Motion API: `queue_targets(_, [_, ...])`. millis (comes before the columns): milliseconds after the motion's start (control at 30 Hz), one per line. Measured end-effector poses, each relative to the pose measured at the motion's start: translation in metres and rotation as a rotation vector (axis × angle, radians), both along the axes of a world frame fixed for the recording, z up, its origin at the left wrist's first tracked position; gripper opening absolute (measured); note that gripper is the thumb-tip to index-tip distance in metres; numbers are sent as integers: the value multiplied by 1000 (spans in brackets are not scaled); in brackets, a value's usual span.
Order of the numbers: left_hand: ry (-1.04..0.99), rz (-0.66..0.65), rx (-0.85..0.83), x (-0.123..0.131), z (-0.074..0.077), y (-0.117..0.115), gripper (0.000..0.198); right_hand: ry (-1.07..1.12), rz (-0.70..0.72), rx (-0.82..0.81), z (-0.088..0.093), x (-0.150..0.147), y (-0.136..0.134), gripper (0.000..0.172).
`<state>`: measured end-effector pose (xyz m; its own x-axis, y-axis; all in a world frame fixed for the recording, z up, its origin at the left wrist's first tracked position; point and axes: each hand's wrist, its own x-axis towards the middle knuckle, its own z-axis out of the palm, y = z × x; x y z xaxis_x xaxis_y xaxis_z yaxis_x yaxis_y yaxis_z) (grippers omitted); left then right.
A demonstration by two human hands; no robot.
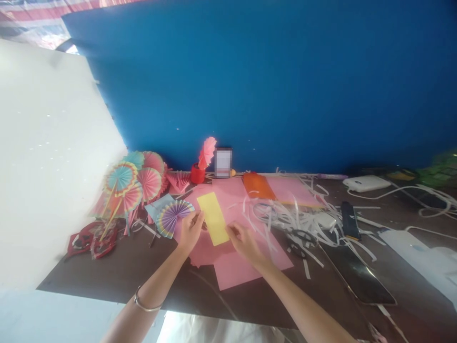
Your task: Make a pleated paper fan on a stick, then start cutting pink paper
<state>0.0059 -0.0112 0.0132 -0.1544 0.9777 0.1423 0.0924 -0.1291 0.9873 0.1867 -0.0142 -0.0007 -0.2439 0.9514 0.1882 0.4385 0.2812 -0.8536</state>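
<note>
A plain yellow strip of paper (213,219) is held up at a slant over pink paper sheets (237,276). My left hand (192,229) pinches its left edge, thumb and fingers pressed together. On the opposite side, my right hand (243,240) has its fingers closed at the strip's lower right edge. Just left of my left hand lies a round pleated paper fan (174,217) in purple with a yellow rim. A light blue paper piece (154,206) sits partly under that fan.
Several pleated fans (121,178) are bunched at the left, near red packets (85,238). A red holder (197,174) stands at the back beside a framed card (223,163). Orange paper (259,186), tangled white paper strips (296,219) and a phone (360,274) lie to the right.
</note>
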Motion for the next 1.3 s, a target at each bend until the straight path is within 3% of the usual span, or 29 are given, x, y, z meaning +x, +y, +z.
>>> queue_targets(367, [-45,-18,34,-1,2,1,32,-61,-21,42,-3,-2,-1,28])
queue_targets(600, [-74,55,1,-11,1,6,29,-129,110,21,13,10,2,23])
queue_targets(833, [-125,3,6,-13,1,6,29,-24,52,-44,15,19,9,24])
queue_targets(1033, [-51,-10,35,-18,1,9,30,-84,5,13,22,24,10,24])
queue_targets(1300, [50,-118,6,-14,-10,13,36,-51,179,-35,23,13,2,24])
